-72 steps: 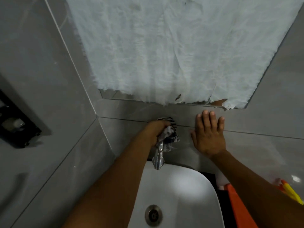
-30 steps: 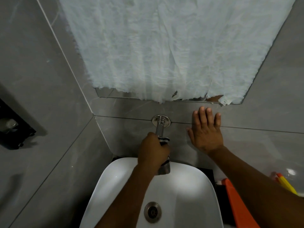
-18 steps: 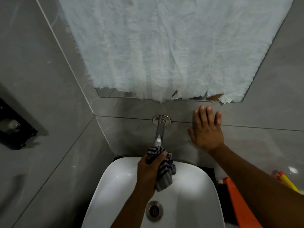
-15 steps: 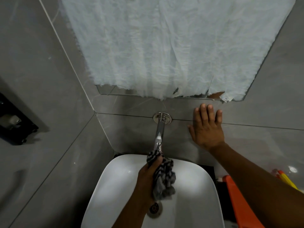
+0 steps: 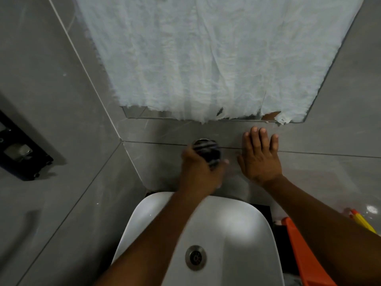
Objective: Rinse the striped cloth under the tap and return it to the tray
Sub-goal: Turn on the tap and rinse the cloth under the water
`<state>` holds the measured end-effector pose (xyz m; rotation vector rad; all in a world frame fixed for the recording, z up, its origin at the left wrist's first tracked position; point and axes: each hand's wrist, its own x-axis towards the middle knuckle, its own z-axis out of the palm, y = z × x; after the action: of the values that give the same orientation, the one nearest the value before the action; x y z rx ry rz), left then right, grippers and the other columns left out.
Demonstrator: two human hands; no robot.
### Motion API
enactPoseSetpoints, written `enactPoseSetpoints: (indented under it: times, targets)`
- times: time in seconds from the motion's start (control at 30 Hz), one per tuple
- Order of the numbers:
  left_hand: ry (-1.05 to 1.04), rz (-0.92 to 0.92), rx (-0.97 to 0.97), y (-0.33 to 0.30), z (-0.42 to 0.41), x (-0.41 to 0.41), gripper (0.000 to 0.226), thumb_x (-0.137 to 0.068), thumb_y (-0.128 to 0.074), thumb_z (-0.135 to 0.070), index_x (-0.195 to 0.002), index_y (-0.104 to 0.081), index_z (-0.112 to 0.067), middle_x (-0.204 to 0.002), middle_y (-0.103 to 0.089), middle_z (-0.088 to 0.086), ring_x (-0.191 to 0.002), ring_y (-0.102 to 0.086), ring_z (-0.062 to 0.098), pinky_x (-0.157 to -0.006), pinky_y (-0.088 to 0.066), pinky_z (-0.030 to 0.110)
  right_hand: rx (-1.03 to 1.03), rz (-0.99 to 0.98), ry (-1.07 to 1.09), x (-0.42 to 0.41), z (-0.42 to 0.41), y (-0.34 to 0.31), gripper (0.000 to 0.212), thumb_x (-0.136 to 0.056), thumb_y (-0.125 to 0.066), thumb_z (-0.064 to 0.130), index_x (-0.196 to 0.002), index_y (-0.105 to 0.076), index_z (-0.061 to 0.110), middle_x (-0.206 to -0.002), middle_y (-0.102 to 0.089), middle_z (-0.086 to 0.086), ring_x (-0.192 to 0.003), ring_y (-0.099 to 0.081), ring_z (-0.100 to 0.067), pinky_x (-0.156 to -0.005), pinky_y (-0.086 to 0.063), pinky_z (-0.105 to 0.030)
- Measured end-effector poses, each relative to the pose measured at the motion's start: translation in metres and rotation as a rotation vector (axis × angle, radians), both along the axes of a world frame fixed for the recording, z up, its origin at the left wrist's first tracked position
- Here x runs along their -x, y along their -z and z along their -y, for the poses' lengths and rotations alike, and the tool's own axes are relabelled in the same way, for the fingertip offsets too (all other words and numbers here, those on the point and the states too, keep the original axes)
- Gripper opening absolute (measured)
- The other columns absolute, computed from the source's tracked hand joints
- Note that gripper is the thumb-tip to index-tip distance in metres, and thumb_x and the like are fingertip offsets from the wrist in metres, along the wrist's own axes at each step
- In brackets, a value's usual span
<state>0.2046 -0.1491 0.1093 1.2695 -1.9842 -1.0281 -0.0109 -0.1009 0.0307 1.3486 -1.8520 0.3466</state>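
**Inspector A:** We begin at the grip. Our left hand (image 5: pixel 199 170) is clamped on the striped cloth (image 5: pixel 207 152), fingers wrapped round it, pressing the bundle against the grey wall tile (image 5: pixel 165 162) where the tap's round base (image 5: pixel 203 140) meets the wall. Motion blur softens the fingertips.

**Inspector B:** And the other hand?

**Inspector A:** Our right hand (image 5: pixel 259 159) lies flat on the same tile, at three o'clock of the cloth, fingers apart and holding nothing. The two hands sit close but do not touch.

**Inspector B:** We note the cloth's place: up at the wall, at twelve o'clock of the white basin (image 5: pixel 243 230), above it, not in the bowl. Most of the tap is hidden by hand and cloth.

**Inspector A:** Agreed. The drain (image 5: pixel 195 258) sits at six o'clock of the left hand. Above, at twelve o'clock, a torn white sheet (image 5: pixel 206 58) covers the mirror. At four o'clock, an orange item (image 5: pixel 305 254) stands beside the basin, with something yellow (image 5: pixel 362 221) behind it. A black fixture (image 5: pixel 22 153) is mounted at nine o'clock.
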Motion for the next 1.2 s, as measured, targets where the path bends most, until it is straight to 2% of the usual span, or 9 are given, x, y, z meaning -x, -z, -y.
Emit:
enactPoseSetpoints:
  times: [0.1, 0.2, 0.27, 0.4, 0.57, 0.87, 1.0, 1.13, 1.2]
  targets:
    - [0.058, 0.778, 0.475, 0.007, -0.005, 0.036, 0.085, -0.081, -0.065, -0.049, -0.142, -0.023, -0.008, -0.145, -0.031, 0.030, -0.121, -0.047, 0.045, -0.088, -0.052, 0.055, 0.007, -0.012, 0.001, 0.001, 0.000, 0.002, 0.081, -0.091, -0.043, 0.047, -0.153, -0.011, 0.006, -0.164, 0.016, -0.012, -0.150, 0.026, -0.025, -0.120, 0.014, -0.051]
    - [0.110, 0.877, 0.434, 0.001, 0.007, 0.050, 0.078, -0.082, -0.071, -0.023, -0.141, -0.023, -0.007, -0.144, -0.026, 0.037, -0.117, -0.049, 0.047, -0.089, -0.053, 0.056, 0.020, -0.028, 0.010, 0.002, 0.001, 0.002, 0.081, -0.092, -0.040, 0.049, -0.154, -0.008, 0.008, -0.165, 0.021, -0.009, -0.151, 0.024, -0.025, -0.121, 0.016, -0.050]
    - [0.070, 0.530, 0.310, 0.001, 0.026, 0.044, 0.061, -0.084, -0.067, -0.019, -0.134, -0.035, -0.004, -0.133, -0.045, 0.028, -0.104, -0.060, 0.039, -0.081, -0.054, 0.045, 0.018, -0.019, 0.018, 0.001, 0.001, 0.003, 0.080, -0.092, -0.040, 0.048, -0.153, -0.011, 0.007, -0.164, 0.002, -0.014, -0.151, 0.023, -0.025, -0.121, 0.017, -0.050]
    - [0.128, -0.428, -0.805, 0.009, 0.052, 0.004, 0.032, -0.089, -0.067, -0.031, -0.111, -0.069, -0.008, -0.118, -0.072, 0.018, -0.099, -0.071, 0.031, -0.084, -0.056, 0.035, -0.028, 0.052, 0.010, -0.001, -0.001, 0.002, 0.082, -0.092, -0.038, 0.049, -0.153, 0.000, 0.009, -0.165, 0.010, -0.011, -0.149, 0.028, -0.024, -0.119, 0.015, -0.050]
    - [0.004, -0.450, -0.703, 0.044, 0.034, -0.018, 0.038, -0.096, -0.049, -0.048, -0.117, -0.062, -0.019, -0.104, -0.070, 0.009, -0.100, -0.066, 0.026, -0.088, -0.053, 0.038, -0.034, 0.045, -0.020, -0.004, -0.002, 0.001, 0.084, -0.093, -0.042, 0.046, -0.153, 0.000, 0.007, -0.160, 0.035, -0.005, -0.148, 0.030, -0.025, -0.119, 0.014, -0.052]
    - [0.165, -1.037, -1.264, 0.093, -0.033, -0.061, 0.077, -0.096, -0.023, -0.063, -0.119, -0.071, -0.007, -0.103, -0.077, 0.018, -0.085, -0.076, 0.030, -0.070, -0.063, 0.036, -0.079, 0.198, 0.041, -0.029, -0.011, -0.011, 0.087, -0.094, -0.051, 0.043, -0.154, -0.002, 0.003, -0.164, 0.013, -0.019, -0.150, 0.020, -0.032, -0.119, -0.002, -0.062]
    - [0.327, -1.057, -1.262, 0.081, -0.038, -0.076, 0.089, -0.084, -0.039, -0.077, -0.137, -0.056, -0.007, -0.140, -0.056, 0.025, -0.128, -0.054, 0.041, -0.113, -0.038, 0.054, -0.055, 0.854, -0.004, -0.099, -0.031, -0.009, 0.075, -0.088, -0.041, 0.064, -0.143, -0.038, 0.013, -0.154, -0.032, -0.020, -0.143, -0.031, -0.037, -0.113, -0.031, -0.043]
    - [0.255, -0.976, -1.243, 0.084, -0.038, -0.081, 0.047, -0.094, -0.051, -0.040, -0.125, -0.061, -0.007, -0.132, -0.056, 0.021, -0.127, -0.050, 0.038, -0.116, -0.035, 0.053, -0.221, 2.230, 0.029, -0.167, -0.056, 0.000, 0.065, -0.084, -0.046, 0.074, -0.104, -0.074, 0.019, -0.105, -0.077, -0.010, -0.101, -0.071, -0.032, -0.090, -0.057, -0.041]
    - [0.180, -0.927, -1.262, 0.096, -0.038, -0.087, 0.042, -0.093, -0.052, -0.038, -0.117, -0.066, -0.006, -0.120, -0.064, 0.021, -0.117, -0.058, 0.037, -0.110, -0.042, 0.053, -0.294, 2.351, 0.032, -0.178, -0.068, 0.004, 0.047, -0.089, -0.057, 0.057, -0.108, -0.075, 0.018, -0.101, -0.078, -0.010, -0.094, -0.075, -0.030, -0.081, -0.061, -0.042]
